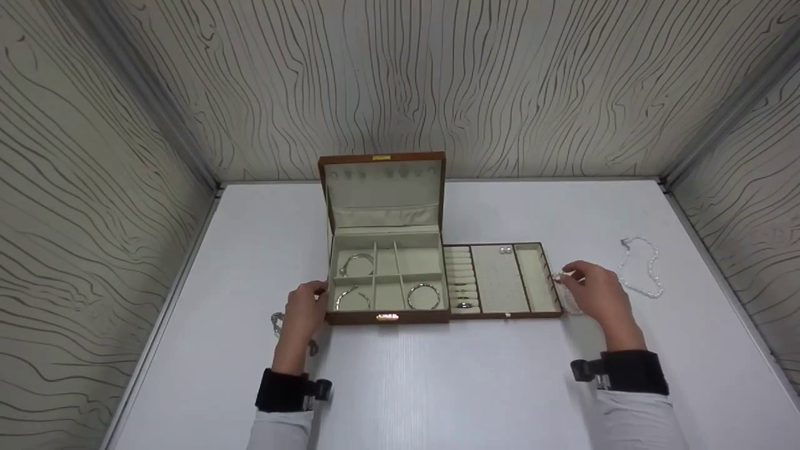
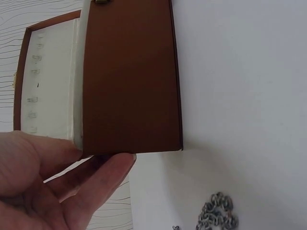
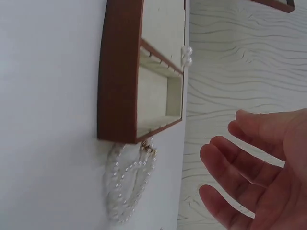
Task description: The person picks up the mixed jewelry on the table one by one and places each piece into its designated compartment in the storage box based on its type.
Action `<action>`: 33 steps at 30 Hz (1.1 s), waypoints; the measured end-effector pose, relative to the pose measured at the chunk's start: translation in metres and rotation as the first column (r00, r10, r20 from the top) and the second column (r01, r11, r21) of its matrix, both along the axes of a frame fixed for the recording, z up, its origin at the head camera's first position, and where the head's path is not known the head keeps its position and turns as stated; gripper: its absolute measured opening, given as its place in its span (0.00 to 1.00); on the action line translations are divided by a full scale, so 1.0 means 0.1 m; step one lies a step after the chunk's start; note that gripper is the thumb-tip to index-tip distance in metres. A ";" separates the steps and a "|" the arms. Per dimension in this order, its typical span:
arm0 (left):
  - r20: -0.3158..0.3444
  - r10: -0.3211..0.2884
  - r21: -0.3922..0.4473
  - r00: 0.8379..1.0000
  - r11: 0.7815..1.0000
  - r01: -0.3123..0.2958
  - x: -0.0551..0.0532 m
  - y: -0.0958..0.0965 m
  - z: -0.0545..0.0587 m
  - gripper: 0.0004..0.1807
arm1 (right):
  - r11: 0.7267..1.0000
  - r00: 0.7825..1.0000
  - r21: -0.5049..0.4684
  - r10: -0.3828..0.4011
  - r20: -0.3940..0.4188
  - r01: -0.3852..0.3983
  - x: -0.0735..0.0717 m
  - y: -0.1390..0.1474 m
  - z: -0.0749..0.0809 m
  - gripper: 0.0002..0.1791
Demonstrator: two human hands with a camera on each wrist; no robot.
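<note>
Standing open on the white counter (image 1: pixel 475 387), head view: a jewellery box (image 1: pixel 356 318), its drawer (image 1: pixel 537 314) pulled out to the right. The box's left wall is touched by the left hand (image 1: pixel 305 312); the right hand (image 1: pixel 600 297) is held near the drawer's outer end, by a pearl strand (image 1: pixel 570 302). A white necklace (image 1: pixel 654 270) is seen farther right.

Left wrist: slightly bent fingers (image 2: pixel 110 175) are laid against the box wall; nothing is seen gripped. A dark chain (image 2: pixel 216 215) lies near and could be snagged if dragged by the hand.

Right wrist: fingers are loosely parted, nothing held. Pearls are bunched just beside the drawer's end; they could be scattered if the drawer were knocked, and the box tipped if that end were pressed.
</note>
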State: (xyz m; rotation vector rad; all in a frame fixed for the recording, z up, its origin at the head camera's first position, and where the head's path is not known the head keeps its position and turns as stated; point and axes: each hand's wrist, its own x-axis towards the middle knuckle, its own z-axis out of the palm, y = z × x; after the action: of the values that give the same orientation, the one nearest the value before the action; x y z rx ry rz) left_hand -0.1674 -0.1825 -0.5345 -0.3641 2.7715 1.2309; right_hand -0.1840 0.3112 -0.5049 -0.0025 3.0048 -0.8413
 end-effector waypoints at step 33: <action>-0.046 -0.021 -0.050 0.999 0.999 0.019 0.02 0.00 0.01 0.14 | 0.988 0.931 0.031 -0.153 0.331 0.152 0.09 0.46 -0.35 0.18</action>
State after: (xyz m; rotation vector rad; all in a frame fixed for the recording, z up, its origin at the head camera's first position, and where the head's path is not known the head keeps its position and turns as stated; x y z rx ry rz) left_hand -0.1650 -0.1827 -0.5338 -0.3153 2.8417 1.1829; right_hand -0.1750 0.3569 -0.5400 0.3428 2.7125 -0.7559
